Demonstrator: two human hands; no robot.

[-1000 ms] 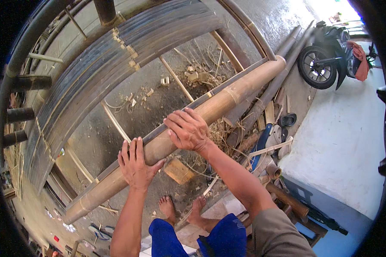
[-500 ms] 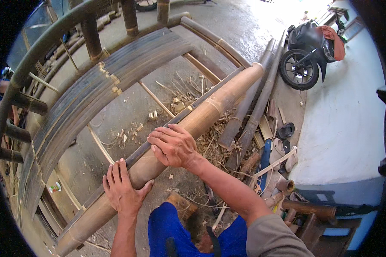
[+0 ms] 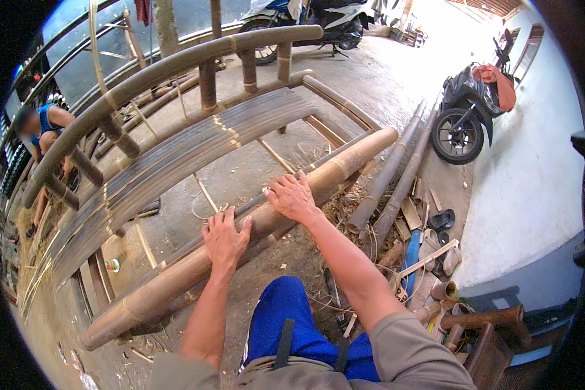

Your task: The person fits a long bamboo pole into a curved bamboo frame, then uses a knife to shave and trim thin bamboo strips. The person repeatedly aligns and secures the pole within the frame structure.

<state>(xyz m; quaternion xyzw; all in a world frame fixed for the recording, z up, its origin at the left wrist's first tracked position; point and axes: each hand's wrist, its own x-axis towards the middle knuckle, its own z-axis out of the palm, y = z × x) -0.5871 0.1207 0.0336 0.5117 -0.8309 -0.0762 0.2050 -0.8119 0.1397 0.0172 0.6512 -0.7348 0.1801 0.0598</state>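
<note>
A thick tan bamboo pole [image 3: 151, 299] forms the near edge of a bamboo bench and runs from lower left to upper right. My left hand [image 3: 225, 242] grips it near the middle, its fingers bent over the far side and the thumb apart. Farther right along the same pole, my right hand [image 3: 294, 197] holds on in a similar way; its fingertips are partly hidden at the far edge. Beyond the pole, thin crosspieces span the frame's gap, and dark bamboo slats [image 3: 169, 161] cover the back part of the seat. A curved bamboo backrest [image 3: 195, 53] rises behind them.
Long bamboo poles [image 3: 391, 170] lie on the floor to the right, near a parked motorcycle [image 3: 465, 123]. Shavings, sandals [image 3: 441, 220] and offcuts are scattered beside the white wall [image 3: 533, 182]. Another person [image 3: 51, 127] crouches at far left. A second motorcycle [image 3: 335, 26] stands behind.
My view has lifted and shows more of the background, including the crouching person. Both hands stay on the pole; my fingers now curl more over its far edge.
</note>
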